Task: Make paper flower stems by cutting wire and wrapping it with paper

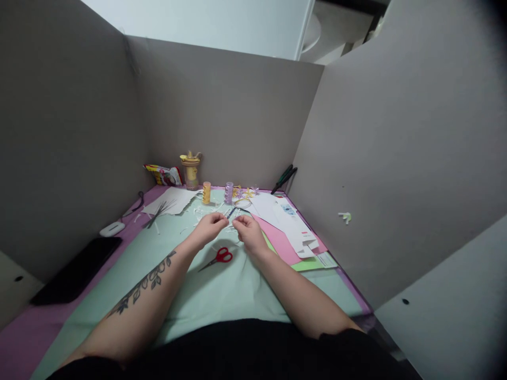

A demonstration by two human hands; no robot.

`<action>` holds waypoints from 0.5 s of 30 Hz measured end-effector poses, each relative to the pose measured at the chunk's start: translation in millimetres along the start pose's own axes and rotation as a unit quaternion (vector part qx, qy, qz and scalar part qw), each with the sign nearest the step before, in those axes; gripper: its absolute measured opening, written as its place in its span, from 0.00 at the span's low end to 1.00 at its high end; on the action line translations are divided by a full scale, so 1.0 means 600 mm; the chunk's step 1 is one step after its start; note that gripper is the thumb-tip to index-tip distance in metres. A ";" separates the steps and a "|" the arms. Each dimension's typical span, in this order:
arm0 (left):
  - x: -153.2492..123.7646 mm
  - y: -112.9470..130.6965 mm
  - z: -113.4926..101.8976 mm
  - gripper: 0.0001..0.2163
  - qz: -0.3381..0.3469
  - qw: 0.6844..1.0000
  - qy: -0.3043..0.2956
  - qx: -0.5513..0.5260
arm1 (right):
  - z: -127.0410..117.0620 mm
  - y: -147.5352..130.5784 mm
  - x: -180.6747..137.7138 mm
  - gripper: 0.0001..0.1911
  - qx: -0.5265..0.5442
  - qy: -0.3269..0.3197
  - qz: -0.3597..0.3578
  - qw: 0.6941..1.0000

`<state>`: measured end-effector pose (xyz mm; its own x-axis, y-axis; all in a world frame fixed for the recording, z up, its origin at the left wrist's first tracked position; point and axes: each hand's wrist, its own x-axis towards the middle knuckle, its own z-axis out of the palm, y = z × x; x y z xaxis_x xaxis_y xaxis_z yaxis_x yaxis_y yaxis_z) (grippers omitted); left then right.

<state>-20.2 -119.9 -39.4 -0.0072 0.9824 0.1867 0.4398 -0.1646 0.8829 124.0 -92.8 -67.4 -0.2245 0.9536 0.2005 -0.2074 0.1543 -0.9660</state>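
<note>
My left hand [209, 228] is closed in a pinch above the middle of the table. Facing it, a small gap away, my right hand [249, 232] is also pinched shut. Whatever the fingertips hold is too small to make out. A thin dark strip [232, 212] shows just beyond the fingertips; I cannot tell whether a hand touches it. White paper scraps [200, 214] lie scattered around and behind the hands. Nearer to me, red-handled scissors [220, 257] rest on the pale green cloth [222, 295], blades pointing left.
Behind stand an orange jar [206, 193], a purple jar [228, 193] and a tumbler [192, 173]. Dark strips [160, 211] lie on white paper [176, 199] at left. Pink paper [277, 240] and a white box [297, 227] lie right. Grey panels [233, 116] enclose the table.
</note>
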 end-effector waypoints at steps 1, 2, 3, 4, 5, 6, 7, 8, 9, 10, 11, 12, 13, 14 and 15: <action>0.001 0.000 -0.002 0.10 -0.002 1.000 0.001 0.000 | -0.001 0.000 0.001 0.11 0.000 0.002 0.001 1.000; 0.001 -0.001 -0.004 0.10 -0.003 1.000 0.000 0.001 | -0.002 0.001 0.001 0.11 0.001 0.005 0.002 1.000; 0.002 -0.001 -0.006 0.11 -0.004 1.000 -0.001 0.002 | -0.003 0.001 0.002 0.11 0.002 0.007 0.003 1.000; 0.002 -0.002 -0.008 0.11 -0.004 1.000 -0.003 0.003 | -0.004 0.001 0.004 0.11 0.002 0.010 0.003 1.000; 0.002 -0.002 -0.010 0.11 -0.003 1.000 -0.006 0.004 | -0.005 0.001 0.005 0.11 0.002 0.012 0.003 1.000; 0.002 -0.002 -0.012 0.10 -0.001 1.000 -0.009 0.007 | -0.006 0.001 0.006 0.10 0.002 0.013 0.002 1.000; 0.001 -0.003 -0.013 0.10 0.001 1.000 -0.012 0.012 | -0.007 0.001 0.007 0.10 0.002 0.013 0.001 1.000; 0.001 -0.003 -0.013 0.10 0.003 1.000 -0.015 0.017 | -0.008 0.001 0.008 0.10 0.002 0.013 0.001 1.000; 0.000 -0.003 -0.013 0.10 0.006 1.000 -0.017 0.022 | -0.008 0.001 0.008 0.10 0.003 0.013 0.001 1.000; 0.000 -0.004 -0.013 0.10 0.008 0.999 -0.018 0.026 | -0.009 0.001 0.008 0.11 0.003 0.013 0.001 1.000; -0.001 -0.005 -0.012 0.09 0.010 0.999 -0.019 0.029 | -0.009 0.001 0.008 0.11 0.004 0.013 0.001 1.000; -0.001 -0.005 -0.011 0.09 0.011 0.999 -0.020 0.031 | -0.009 0.001 0.008 0.11 0.005 0.013 0.000 1.000; -0.001 -0.006 -0.011 0.09 0.011 0.999 -0.020 0.032 | -0.009 0.000 0.007 0.11 0.005 0.013 0.000 1.000; -0.001 -0.007 -0.011 0.09 0.011 0.999 -0.020 0.033 | -0.008 -0.001 0.007 0.11 0.005 0.013 0.001 1.000; -0.001 -0.007 -0.010 0.10 0.010 0.999 -0.021 0.035 | -0.008 -0.001 0.006 0.11 0.004 0.013 0.003 1.000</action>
<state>-27.7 -120.2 -40.7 0.0401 0.9819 0.1851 0.5006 -0.1800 0.8467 127.8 -88.2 -66.6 -0.2008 0.9608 0.1911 -0.2140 0.1473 -0.9657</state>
